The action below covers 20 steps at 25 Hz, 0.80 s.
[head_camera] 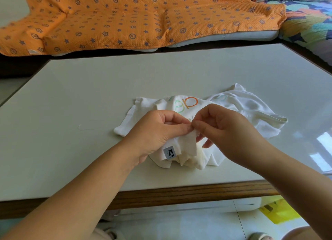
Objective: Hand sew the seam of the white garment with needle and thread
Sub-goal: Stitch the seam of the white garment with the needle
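Both bare forearms rise from the lower edge and angle inward, so the hands meet in the middle. The left hand (156, 132) lies with its back upward, thumb laid flat over the forefinger — pinching a fold of the garment (186, 142). The right hand (226, 130) arches in from the other side, wrist bent. Its thumb and forefinger tips are closed on a thin sliver that looks like the needle (192, 117) — right against the left thumb tip. Its other fingers curl loosely beneath the palm.
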{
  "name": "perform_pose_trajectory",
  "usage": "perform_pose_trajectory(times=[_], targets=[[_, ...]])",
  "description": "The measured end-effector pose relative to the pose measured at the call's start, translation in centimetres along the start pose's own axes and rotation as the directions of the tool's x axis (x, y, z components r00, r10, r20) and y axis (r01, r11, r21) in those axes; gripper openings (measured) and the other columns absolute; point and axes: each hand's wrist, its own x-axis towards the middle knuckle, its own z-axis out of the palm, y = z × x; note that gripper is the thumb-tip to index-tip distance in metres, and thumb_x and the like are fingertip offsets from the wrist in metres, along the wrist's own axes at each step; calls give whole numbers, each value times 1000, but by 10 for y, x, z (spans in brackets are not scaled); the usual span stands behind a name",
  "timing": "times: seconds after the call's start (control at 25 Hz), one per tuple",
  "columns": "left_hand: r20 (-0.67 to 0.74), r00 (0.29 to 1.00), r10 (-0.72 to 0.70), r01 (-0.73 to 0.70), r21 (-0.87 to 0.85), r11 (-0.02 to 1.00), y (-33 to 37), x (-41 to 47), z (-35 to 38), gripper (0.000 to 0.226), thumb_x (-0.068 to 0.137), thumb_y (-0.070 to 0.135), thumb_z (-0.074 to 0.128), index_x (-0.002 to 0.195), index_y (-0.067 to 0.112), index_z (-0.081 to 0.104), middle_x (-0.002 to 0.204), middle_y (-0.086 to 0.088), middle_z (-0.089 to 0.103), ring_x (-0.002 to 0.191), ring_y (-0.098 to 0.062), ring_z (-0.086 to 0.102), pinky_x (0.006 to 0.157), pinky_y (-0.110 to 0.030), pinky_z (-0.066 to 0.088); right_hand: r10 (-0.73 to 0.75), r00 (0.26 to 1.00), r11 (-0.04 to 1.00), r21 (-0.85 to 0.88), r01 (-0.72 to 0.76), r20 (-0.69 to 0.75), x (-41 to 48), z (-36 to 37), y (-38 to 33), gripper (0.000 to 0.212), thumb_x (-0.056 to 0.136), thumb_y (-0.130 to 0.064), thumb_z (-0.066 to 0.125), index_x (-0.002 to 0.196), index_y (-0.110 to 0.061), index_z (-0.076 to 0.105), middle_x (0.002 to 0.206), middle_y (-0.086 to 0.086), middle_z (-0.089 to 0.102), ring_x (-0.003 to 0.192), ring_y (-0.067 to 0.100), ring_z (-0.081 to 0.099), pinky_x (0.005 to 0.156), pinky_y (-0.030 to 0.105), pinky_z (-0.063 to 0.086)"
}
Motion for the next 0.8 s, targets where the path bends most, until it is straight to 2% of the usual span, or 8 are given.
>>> perform_pose_trajectory(times=[0.08, 0.16, 0.28, 0.4, 0.48, 0.6, 0.68, 0.8], targets=[[-5, 1000, -13, 13, 3, 1000, 1, 0, 1, 3, 81, 17, 75, 83, 18, 73, 82, 2, 76, 77, -8, 71, 70, -20, 52, 25, 994, 1000, 18, -23, -102, 5, -2, 3, 10, 95, -18, 56, 87, -19, 61, 80, -5, 71, 65, 2, 62, 60, 20, 50], [-12, 1000, -26, 26, 11, 1000, 0, 1, -1, 4, 82, 18, 75, 80, 20, 73, 79, 6, 75, 75, -5, 69, 70, -18, 50, 139, 979, 940, 331, -82, -152, 14, -12, 5, 12, 99, -15, 50, 89, -13, 55, 83, 0, 74, 61, 8, 63, 54, 24, 47], [1, 999, -44, 44, -2, 999, 0, 1, -4, 6, 83, 18, 73, 78, 21, 73, 76, 8, 73, 71, -4, 66, 63, -15, 50, 278, 960, 572, 807, -144, -25, 25, -34, 3, 15, 103, -9, 39, 90, -9, 47, 80, 12, 74, 57, 15, 66, 46, 21, 49], [45, 998, -51, 52, -29, 998, 0, 0, -6, 8, 83, 16, 71, 77, 21, 73, 78, 5, 72, 72, -5, 66, 65, -16, 51, 297, 954, 364, 927, -87, -27, 35, -48, 12, 20, 103, -5, 34, 88, -6, 47, 80, 18, 73, 82, 30, 74, 65, 30, 61], [69, 996, -54, 57, -36, 998, 1, 0, -7, 9, 83, 17, 71, 76, 22, 73, 78, 5, 72, 73, -6, 66, 65, -17, 50, 309, 937, 541, 841, -32, -163, 42, -52, 25, 18, 104, -7, 35, 93, -3, 49, 83, 18, 73, 93, 35, 72, 79, 39, 60], [89, 995, -52, 56, -47, 997, 1, 0, -9, 6, 81, 18, 71, 77, 22, 73, 80, 3, 71, 76, -8, 65, 68, -19, 51, 275, 852, 898, 435, -63, -445, 49, -56, 41, 14, 102, -17, 40, 99, -9, 51, 85, 5, 75, 92, 17, 72, 90, 36, 55], [95, 994, -49, 55, -64, 996, 0, 0, -11, 4, 80, 18, 71, 78, 22, 72, 81, 2, 71, 78, -10, 65, 73, -21, 50, 173, 823, 984, 136, -117, -541, 49, -58, 45, 14, 102, -22, 40, 105, -13, 49, 83, -6, 74, 89, 3, 67, 85, 21, 50], [111, 993, -40, 51, -95, 994, 1, 1, -13, 8, 67, 27, 75, 75, 24, 73, 81, 2, 71, 78, -11, 65, 77, -25, 49, 108, 825, 983, -64, -172, -554, 50, -61, 52, 10, 103, -20, 36, 106, -15, 44, 82, -15, 66, 78, -8, 52, 58, 5, 36]])
